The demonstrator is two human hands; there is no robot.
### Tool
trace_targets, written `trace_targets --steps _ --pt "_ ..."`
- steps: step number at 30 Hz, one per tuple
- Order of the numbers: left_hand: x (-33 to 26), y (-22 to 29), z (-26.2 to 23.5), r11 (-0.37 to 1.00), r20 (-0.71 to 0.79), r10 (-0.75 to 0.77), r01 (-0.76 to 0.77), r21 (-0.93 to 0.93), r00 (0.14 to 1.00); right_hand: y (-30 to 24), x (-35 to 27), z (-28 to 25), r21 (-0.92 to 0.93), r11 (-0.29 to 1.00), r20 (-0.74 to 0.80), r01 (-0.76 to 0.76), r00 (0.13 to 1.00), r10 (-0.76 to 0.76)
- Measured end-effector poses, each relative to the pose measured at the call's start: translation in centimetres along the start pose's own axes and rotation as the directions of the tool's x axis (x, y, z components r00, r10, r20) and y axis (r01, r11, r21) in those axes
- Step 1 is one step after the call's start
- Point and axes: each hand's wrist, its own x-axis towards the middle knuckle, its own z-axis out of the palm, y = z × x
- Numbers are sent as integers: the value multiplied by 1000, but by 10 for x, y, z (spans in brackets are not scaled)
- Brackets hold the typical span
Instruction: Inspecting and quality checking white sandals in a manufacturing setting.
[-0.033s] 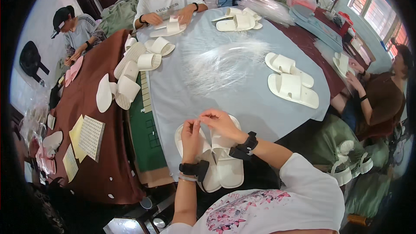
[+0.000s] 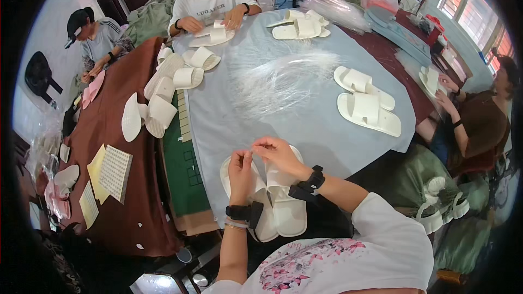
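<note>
A pair of white slide slippers lies side by side before me at the near edge of the grey cloth; the left slipper (image 2: 264, 224) and the right slipper (image 2: 290, 219) both have their heels toward me. Above their straps, my left hand (image 2: 239, 173) has its fingers pinched together. My right hand (image 2: 279, 155) comes in from the right, also closed in a pinch, its fingertips meeting the left ones. Whatever sits between the fingertips is too small to make out. My hands and wrists hide much of the straps.
Clear thin plastic strands (image 2: 283, 79) are heaped mid-table on the grey cloth (image 2: 218, 114). More white slippers (image 2: 369, 114) lie right, with others (image 2: 162, 110) left. Sheets of small dots (image 2: 113, 174) rest on the brown cloth (image 2: 136, 218). Several people work around the table, handling slippers.
</note>
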Motion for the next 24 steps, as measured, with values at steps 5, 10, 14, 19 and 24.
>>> trace_targets --steps 5,10,14,19,24 --pt "2 -2 -1 998 -8 15 -14 65 1000 -2 -2 -1 -29 1000 15 -2 1000 2" --pt "2 -6 -1 1000 -10 2 -1 19 1000 -3 -1 2 -3 1000 6 0 1000 0" --pt "1 -9 -2 1000 -12 -25 25 2 1000 0 0 0 -29 1000 59 -7 998 9" --pt "1 -14 -7 999 2 -28 28 20 1000 6 3 -4 -15 1000 141 -27 990 29" --pt "0 -16 -9 1000 0 -19 19 22 1000 6 5 -3 -57 996 147 66 988 -57"
